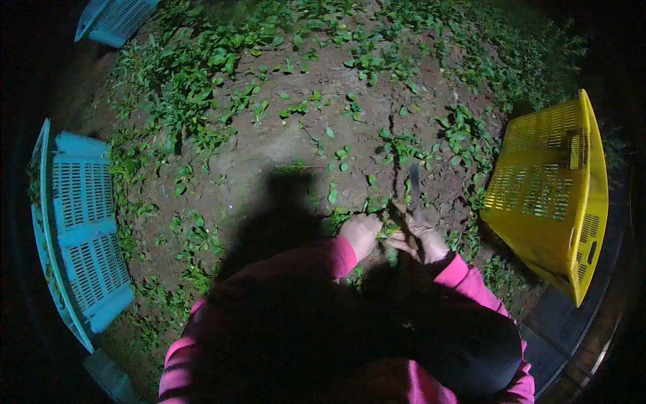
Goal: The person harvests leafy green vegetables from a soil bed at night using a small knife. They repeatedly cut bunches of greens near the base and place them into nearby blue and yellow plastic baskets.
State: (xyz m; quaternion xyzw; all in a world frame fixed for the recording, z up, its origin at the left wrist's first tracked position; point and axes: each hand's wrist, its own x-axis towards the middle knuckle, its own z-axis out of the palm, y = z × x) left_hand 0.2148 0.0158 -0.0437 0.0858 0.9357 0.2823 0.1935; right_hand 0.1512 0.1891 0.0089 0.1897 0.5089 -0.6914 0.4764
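Note:
My left hand (362,235) is closed around a small leafy green plant (377,203), whose leaves stick out past the fingers. Just to its right, my right hand (426,237) holds a knife (414,184) with its dark blade pointing away from me. Fingers of the right hand reach toward the pale base of the plant, close to the left hand. The knife's handle is hidden in the palm. Both hands are low over the brown soil (282,144), where scattered leafy seedlings (404,146) grow.
A yellow slotted plastic crate (535,202) stands at the right. On the left is a blue slotted crate (91,227) with bits of green on its rim, and another blue crate (118,22) sits farther off. Denser greenery (176,91) covers the upper left. My shadow darkens the near ground.

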